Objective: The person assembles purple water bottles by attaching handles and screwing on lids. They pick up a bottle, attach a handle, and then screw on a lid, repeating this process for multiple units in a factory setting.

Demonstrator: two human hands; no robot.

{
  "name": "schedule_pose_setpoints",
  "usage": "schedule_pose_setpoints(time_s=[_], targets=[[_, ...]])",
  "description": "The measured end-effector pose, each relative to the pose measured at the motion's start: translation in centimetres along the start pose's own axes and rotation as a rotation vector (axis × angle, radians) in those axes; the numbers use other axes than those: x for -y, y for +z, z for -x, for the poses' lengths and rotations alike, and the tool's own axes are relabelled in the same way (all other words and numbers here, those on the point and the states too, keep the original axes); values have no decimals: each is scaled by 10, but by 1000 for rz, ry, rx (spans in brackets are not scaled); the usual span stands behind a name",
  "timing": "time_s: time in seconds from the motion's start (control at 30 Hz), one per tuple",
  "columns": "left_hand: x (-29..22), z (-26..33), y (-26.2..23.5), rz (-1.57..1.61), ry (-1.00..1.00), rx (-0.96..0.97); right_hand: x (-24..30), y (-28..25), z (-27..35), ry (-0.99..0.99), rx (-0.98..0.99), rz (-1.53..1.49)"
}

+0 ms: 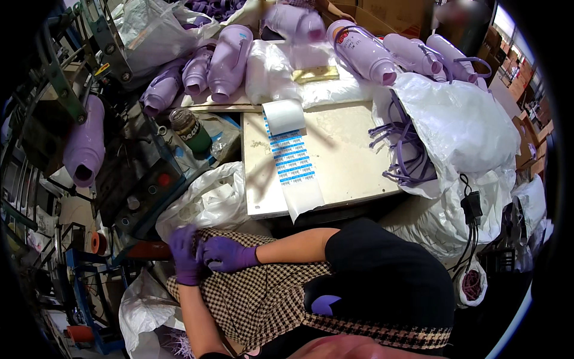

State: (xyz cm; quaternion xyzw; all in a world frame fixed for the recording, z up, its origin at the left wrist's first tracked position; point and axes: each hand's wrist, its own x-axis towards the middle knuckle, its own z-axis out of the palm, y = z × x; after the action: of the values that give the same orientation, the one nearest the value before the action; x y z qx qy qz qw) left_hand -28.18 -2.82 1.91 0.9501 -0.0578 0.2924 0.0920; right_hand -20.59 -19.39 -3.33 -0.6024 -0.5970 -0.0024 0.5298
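My left hand (186,256) and my right hand (225,253), both in purple gloves, come together in front of my checked apron (257,299), left of the table. The fingers of both hands are curled in. Anything between them is too small or too hidden to make out. Nearest to them lies a white plastic bag (206,194). On the white table (353,155) a partly unrolled roll of labels (284,116) trails blue-and-white stickers toward me, its blank end hanging over the near edge.
Lilac plastic bottle-shaped shells (230,63) line the back, and another shell (85,143) hangs by the machine (140,188) at left. A brown-green jar (190,128) stands left of the table. Purple straps (409,146) spill from a white sack (460,125). Another person's hand (341,14) shows behind.
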Motion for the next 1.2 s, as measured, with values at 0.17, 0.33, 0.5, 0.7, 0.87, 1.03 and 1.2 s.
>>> schedule_pose_setpoints(time_s=[0.17,0.33,0.5,0.7,0.87,1.03,1.2], targets=[[-14,-8,-12,413,-371,50,5,-8,0,20,34,5],[8,13,1,388,-385,270,5,-5,-1,5,13,6],[15,19,16,526,-555,204,10,-5,-1,22,34,9],[14,3,22,450,-491,210,6,-4,-2,19,54,18],[19,5,27,459,-547,211,6,-2,-2,25,66,34],[25,8,29,483,-547,201,6,-14,-4,20,113,-77],[43,23,42,573,-564,171,0,-97,24,-5,14,-2]])
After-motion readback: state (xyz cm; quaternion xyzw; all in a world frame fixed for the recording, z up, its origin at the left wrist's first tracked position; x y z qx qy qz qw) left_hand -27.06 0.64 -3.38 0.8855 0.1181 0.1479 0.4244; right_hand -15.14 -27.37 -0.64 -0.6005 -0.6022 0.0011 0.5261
